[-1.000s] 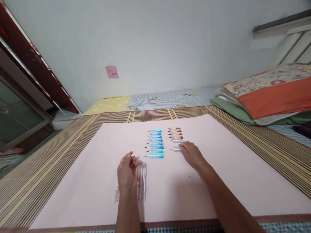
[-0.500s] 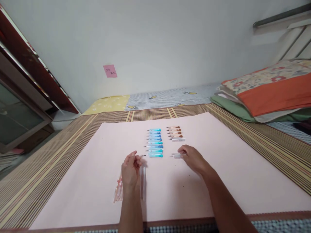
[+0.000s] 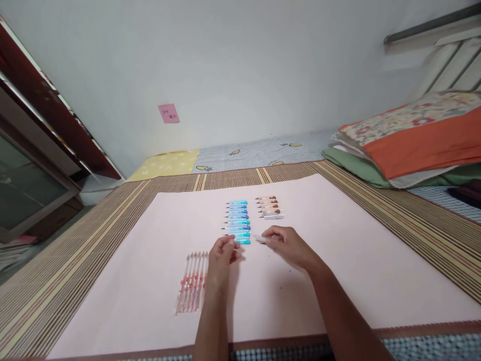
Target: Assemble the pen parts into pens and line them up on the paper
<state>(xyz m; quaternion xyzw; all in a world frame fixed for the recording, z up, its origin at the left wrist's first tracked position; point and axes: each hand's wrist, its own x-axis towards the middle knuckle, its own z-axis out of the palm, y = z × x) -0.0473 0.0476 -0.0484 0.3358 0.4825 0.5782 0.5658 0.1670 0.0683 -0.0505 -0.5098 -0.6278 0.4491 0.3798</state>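
My right hand point(image 3: 287, 244) is closed on a clear pen point(image 3: 260, 238) and holds it just above the pink sheet point(image 3: 338, 260), tip pointing left. My left hand point(image 3: 222, 255) sits beside it with fingers pinched together, close to the pen's tip; what it holds, if anything, I cannot make out. A row of blue pens point(image 3: 238, 222) lies just beyond both hands. A shorter row of brown-capped pens point(image 3: 269, 206) lies to its right. Several clear pens with red parts point(image 3: 193, 281) lie side by side left of my left forearm.
The pink sheet covers a striped mat point(image 3: 75, 245). Folded bedding with an orange cover point(image 3: 409, 140) is stacked at the right. A dark wooden cabinet point(image 3: 33, 150) stands at the left. A pink note point(image 3: 168, 113) is stuck on the wall.
My right hand lifted the clear pen from under the brown row and carried it left. My left hand moved right toward it, leaving the clear red pens lying on the sheet.
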